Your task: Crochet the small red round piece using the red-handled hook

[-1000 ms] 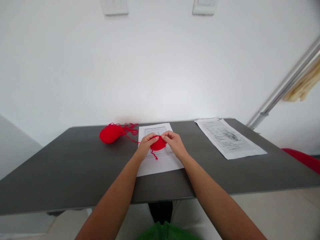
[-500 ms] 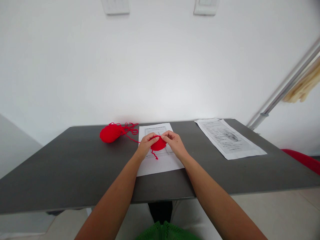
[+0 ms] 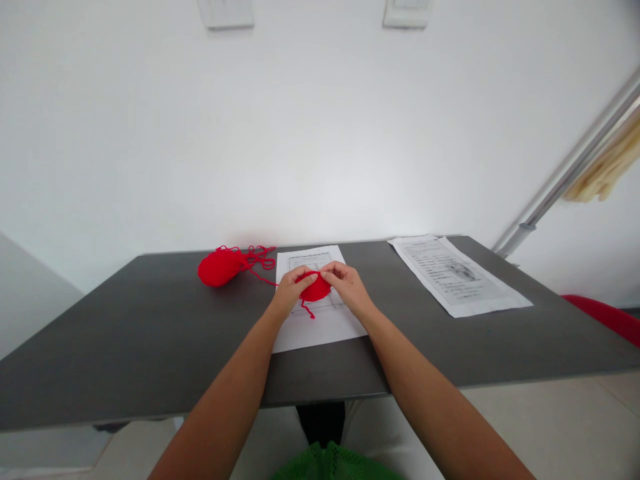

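Note:
A small red piece of yarn work (image 3: 316, 289), rounded along its lower edge, is held between my two hands above a printed sheet (image 3: 320, 337). My left hand (image 3: 290, 288) pinches its upper left edge, thumb on top. At the upper right edge, my right hand (image 3: 347, 283) pinches with thumb and forefinger. A short yarn tail dangles from the piece's lower left. From my left hand a strand runs to a red ball of yarn (image 3: 219, 268) on the left, with loose loops beside it. Whether a hook sits between the fingers I cannot tell.
The dark grey table (image 3: 150, 333) stands against a white wall (image 3: 320, 133). Several printed pages (image 3: 455, 273) lie at its right. Beyond the right end are a red curved object (image 3: 603, 317) and a slanting metal pole (image 3: 565, 183).
Both hands keep their pinch on the red yarn piece with hardly any movement. The whole view has shifted very slightly.

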Demonstrator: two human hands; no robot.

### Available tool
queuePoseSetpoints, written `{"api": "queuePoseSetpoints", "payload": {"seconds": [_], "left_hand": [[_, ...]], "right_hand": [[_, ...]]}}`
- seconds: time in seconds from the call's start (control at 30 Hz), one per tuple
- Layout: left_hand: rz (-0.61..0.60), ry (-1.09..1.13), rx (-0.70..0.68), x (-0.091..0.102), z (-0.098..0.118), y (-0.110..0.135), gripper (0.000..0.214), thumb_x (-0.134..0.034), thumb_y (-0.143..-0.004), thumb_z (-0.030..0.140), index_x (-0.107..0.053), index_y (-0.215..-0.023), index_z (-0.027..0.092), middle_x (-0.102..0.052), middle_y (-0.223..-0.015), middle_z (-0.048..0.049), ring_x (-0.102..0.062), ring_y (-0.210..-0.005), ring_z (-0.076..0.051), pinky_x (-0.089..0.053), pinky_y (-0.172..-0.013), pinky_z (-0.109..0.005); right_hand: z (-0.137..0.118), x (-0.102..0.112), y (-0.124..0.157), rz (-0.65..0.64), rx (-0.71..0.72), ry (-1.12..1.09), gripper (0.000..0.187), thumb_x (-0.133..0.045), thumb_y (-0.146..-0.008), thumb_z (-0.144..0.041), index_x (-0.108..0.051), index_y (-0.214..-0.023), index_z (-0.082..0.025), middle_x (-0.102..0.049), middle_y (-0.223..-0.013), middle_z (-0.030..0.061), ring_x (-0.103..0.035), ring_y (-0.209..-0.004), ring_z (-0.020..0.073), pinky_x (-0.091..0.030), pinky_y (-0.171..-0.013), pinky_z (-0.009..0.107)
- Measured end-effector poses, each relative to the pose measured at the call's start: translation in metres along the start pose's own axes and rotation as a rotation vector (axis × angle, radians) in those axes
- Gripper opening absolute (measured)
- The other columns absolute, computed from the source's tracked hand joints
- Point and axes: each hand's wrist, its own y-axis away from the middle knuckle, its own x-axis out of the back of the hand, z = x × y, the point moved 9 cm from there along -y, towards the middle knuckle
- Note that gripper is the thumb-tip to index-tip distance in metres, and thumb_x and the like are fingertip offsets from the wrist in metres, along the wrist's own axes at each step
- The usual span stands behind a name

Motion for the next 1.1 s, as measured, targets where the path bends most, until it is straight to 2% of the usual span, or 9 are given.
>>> {"api": "queuePoseSetpoints", "payload": {"seconds": [0.57, 0.8, 1.1], "left_hand": [[-0.026, 0.087, 0.071, -0.0038, -0.0032, 0.0003, 0.023, -0.069, -0.063, 0.035, -0.058, -0.067, 0.015, -0.057, -0.056, 0.0036, -0.049, -0.051, -0.009, -0.037, -0.053, -0.022], [0.038, 0.121, 0.074, 0.0034, -0.0057, -0.0007, 0.024, -0.071, -0.061, 0.033, -0.058, -0.07, 0.016, -0.06, -0.059, 0.0038, -0.053, -0.052, -0.01, -0.039, -0.055, -0.022], [0.052, 0.086, 0.041, 0.0057, -0.0019, -0.0009, 0.022, -0.072, -0.061, 0.032, -0.059, -0.069, 0.016, -0.059, -0.057, 0.0042, -0.052, -0.052, -0.01, -0.039, -0.054, -0.021]], "right_hand": [[0.0019, 0.0017, -0.0003, 0.018, -0.001, 0.014, 0.013, -0.058, -0.074, -0.03, -0.058, -0.068, -0.018, -0.051, -0.057, -0.0041, -0.044, -0.051, 0.0099, -0.035, -0.051, 0.023], [0.0005, 0.0006, -0.0002, 0.003, -0.001, 0.001, 0.014, -0.059, -0.074, -0.032, -0.059, -0.071, -0.018, -0.052, -0.058, -0.0034, -0.045, -0.052, 0.0102, -0.036, -0.05, 0.023], [-0.0013, -0.0016, 0.0009, -0.016, -0.004, 0.006, 0.018, -0.06, -0.074, -0.035, -0.063, -0.072, -0.018, -0.055, -0.059, -0.0025, -0.046, -0.052, 0.0107, -0.036, -0.052, 0.024]]}}
